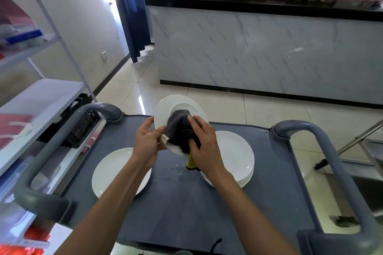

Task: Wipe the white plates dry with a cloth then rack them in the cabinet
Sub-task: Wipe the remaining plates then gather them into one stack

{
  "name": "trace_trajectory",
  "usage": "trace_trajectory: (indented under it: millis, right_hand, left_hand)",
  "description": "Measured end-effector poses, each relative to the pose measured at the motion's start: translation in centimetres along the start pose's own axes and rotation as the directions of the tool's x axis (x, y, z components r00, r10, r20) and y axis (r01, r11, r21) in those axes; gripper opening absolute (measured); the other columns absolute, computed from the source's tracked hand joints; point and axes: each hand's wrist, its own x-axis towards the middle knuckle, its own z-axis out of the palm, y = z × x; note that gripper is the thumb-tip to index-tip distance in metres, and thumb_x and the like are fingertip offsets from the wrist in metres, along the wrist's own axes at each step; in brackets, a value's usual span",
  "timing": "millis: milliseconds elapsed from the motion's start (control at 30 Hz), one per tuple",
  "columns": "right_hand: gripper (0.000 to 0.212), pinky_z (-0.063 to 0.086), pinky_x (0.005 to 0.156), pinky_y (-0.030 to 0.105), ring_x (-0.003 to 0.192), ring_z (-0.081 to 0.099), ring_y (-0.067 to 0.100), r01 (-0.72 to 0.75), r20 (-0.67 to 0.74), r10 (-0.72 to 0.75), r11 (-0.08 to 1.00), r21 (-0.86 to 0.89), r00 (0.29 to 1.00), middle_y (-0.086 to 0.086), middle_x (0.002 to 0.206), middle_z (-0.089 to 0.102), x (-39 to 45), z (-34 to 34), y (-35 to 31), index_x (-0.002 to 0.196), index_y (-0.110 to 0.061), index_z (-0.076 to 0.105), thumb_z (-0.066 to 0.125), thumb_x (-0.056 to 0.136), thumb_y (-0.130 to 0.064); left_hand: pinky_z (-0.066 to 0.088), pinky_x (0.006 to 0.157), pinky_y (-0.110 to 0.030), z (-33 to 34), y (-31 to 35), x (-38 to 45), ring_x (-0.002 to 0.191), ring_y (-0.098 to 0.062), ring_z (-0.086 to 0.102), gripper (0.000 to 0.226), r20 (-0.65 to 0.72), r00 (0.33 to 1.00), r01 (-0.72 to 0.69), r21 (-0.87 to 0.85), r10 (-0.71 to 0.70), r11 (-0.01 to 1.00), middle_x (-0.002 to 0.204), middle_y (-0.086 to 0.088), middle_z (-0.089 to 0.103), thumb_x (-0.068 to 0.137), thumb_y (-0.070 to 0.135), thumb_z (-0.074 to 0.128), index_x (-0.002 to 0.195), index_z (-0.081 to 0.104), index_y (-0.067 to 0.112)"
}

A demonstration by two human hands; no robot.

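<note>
I hold a white plate (165, 107) tilted up above a grey cart top (182, 203). My left hand (148, 141) grips its near left rim. Against the plate's face my right hand (204, 145) presses a dark grey cloth (180, 128), whose yellow end hangs down below the plate. A single white plate (112, 170) lies flat on the cart at the left. On the right of the cart sits a stack of white plates (236, 157), partly hidden by my right forearm.
Water drops (174, 172) lie on the cart between the plates. Grey cart handles rise at the left (41, 176) and right (335, 163). A white metal shelf unit (41, 93) stands close on the left. A marble-fronted counter (269, 51) stands ahead across tiled floor.
</note>
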Motion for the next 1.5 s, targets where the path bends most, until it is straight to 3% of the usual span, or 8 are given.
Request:
trace_trajectory:
  millis: [167,433,567,767,1033,1167,1300,1500]
  right_hand:
    - [0.062,0.033,0.115,0.037,0.135,0.039,0.023,0.063,-0.024,-0.064,0.997,-0.039,0.998,0.004,0.152,0.044,-0.7,0.5,0.0,0.148,-0.025,0.051,0.053,0.09,-0.002]
    - [0.053,0.035,0.106,0.038,0.131,0.044,0.025,0.054,-0.124,-0.069,0.992,-0.116,0.99,0.004,0.145,0.052,3.6,-0.5,-1.5,0.143,-0.024,0.056,0.042,0.093,-0.013]
    - [0.049,0.04,0.103,0.044,0.126,0.045,0.021,-0.019,-0.077,0.014,0.997,-0.069,0.997,-0.001,0.139,0.055,6.1,-1.2,-1.8,0.14,-0.027,0.056,0.042,0.095,-0.014]
    - [0.048,0.044,0.102,0.047,0.118,0.05,0.022,-0.158,-0.01,0.158,0.987,0.038,0.987,-0.003,0.131,0.061,8.9,-1.7,-0.2,0.138,-0.03,0.056,0.037,0.096,-0.017]
    - [0.041,0.046,0.094,0.031,0.112,0.058,0.016,-0.475,0.123,0.46,0.824,0.308,0.879,-0.008,0.122,0.065,8.5,-3.9,1.6,0.132,-0.026,0.061,0.041,0.101,-0.011]
    - [0.04,0.055,0.092,0.04,0.101,0.065,0.02,-0.586,0.16,0.581,0.688,0.428,0.798,-0.003,0.106,0.071,8.1,-3.9,2.9,0.115,-0.024,0.071,0.04,0.095,-0.006]
    - [0.042,0.046,0.069,0.035,0.075,0.055,0.021,-0.622,0.181,0.637,0.585,0.52,0.75,-0.005,0.071,0.063,7.6,-3.5,3.3,0.071,-0.025,0.068,0.039,0.09,-0.001]
    - [0.036,0.05,0.08,0.025,0.1,0.064,0.014,-0.532,0.093,0.56,0.704,0.47,0.823,-0.002,0.11,0.07,7.5,-3.1,2.6,0.12,-0.018,0.067,0.042,0.098,-0.006]
  left_hand:
    - [0.058,0.077,-0.062,-0.2,-0.2,-0.4,0.092,-0.041,0.069,0.037,0.067,0.998,0.01,0.056,-0.014,0.998,0.107,-0.021,0.073,0.101,0.001,0.05,0.134,0.058,0.016]
    - [0.061,0.066,-0.048,-0.1,1.1,-0.6,0.084,-0.035,0.072,0.036,0.232,0.973,-0.031,0.167,-0.009,0.985,0.099,-0.016,0.075,0.099,-0.001,0.052,0.125,0.063,0.021]
    - [0.061,0.068,-0.05,-0.7,1.3,-0.6,0.088,-0.04,0.071,0.036,0.252,0.967,-0.077,0.169,0.033,0.983,0.102,-0.021,0.074,0.098,0.002,0.057,0.131,0.062,0.016]
    - [0.059,0.062,-0.036,-1.5,2.1,-0.9,0.078,-0.024,0.072,0.038,0.25,0.959,-0.171,0.15,0.129,0.974,0.092,-0.01,0.077,0.097,-0.004,0.056,0.126,0.066,0.019]
    - [0.057,0.056,-0.035,-3.8,1.7,-0.2,0.08,-0.027,0.068,0.041,0.206,0.972,-0.126,0.045,0.114,0.991,0.099,-0.014,0.074,0.093,-0.001,0.058,0.132,0.064,0.011]
    - [0.056,0.056,-0.035,-4.6,1.6,0.2,0.075,-0.024,0.064,0.06,0.185,0.979,-0.068,-0.077,0.082,0.995,0.097,-0.014,0.072,0.078,0.019,0.08,0.135,0.062,0.01]
    - [0.057,0.056,-0.037,-5.0,1.2,1.2,0.077,-0.024,0.066,0.047,0.124,0.99,-0.046,-0.145,0.065,0.988,0.104,-0.014,0.069,0.093,0.003,0.057,0.14,0.056,0.007]
    - [0.059,0.06,-0.033,-4.1,0.5,1.6,0.082,-0.017,0.068,0.041,0.076,0.997,-0.015,-0.243,0.035,0.97,0.098,-0.002,0.075,0.097,-0.001,0.049,0.137,0.057,0.007]
